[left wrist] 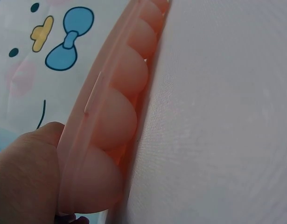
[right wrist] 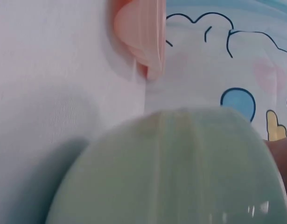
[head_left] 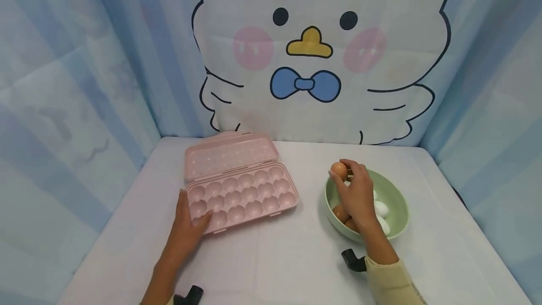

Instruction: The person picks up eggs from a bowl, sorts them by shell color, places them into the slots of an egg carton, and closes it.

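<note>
Currently the left hand rests flat on the tray's near-left corner, steadying it; the right hand pinches an egg above the bowl.

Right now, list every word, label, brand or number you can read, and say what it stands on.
None: no readable text in any view.
The backdrop bears only a cartoon duck drawing, no letters.
The pink egg tray, the green bowl and the eggs carry no print that can be seen.
</note>
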{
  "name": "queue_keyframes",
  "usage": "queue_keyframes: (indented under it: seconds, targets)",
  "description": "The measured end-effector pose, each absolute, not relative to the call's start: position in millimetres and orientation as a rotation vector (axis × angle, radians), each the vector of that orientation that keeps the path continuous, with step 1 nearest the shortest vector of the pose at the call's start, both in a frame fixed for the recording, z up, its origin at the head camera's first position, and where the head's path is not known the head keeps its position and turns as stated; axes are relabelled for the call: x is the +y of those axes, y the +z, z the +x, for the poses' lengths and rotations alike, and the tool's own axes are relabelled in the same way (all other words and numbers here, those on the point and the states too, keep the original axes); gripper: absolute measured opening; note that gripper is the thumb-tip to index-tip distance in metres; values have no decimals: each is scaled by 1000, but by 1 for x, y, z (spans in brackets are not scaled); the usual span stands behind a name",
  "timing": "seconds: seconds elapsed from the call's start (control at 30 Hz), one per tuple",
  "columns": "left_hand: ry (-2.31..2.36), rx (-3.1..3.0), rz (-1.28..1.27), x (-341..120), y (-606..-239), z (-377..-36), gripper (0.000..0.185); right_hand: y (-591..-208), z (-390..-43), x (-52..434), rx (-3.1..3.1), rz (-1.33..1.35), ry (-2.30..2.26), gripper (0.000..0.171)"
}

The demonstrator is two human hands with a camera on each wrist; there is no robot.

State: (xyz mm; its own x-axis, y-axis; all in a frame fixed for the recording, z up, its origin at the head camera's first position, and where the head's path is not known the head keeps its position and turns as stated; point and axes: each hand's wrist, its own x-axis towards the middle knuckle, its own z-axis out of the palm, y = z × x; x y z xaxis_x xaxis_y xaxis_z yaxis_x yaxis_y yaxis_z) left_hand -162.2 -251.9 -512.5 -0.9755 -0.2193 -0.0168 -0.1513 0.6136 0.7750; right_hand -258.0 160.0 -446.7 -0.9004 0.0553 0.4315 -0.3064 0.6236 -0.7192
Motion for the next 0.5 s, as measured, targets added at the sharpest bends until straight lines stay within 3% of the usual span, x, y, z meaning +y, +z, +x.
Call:
queue_keyframes:
  seconds: [0.5]
  targets:
    - [-1332, -2730, 338, -251, -510, -162, 103, -443, -273, 86, -2156, 266, 1896, 44]
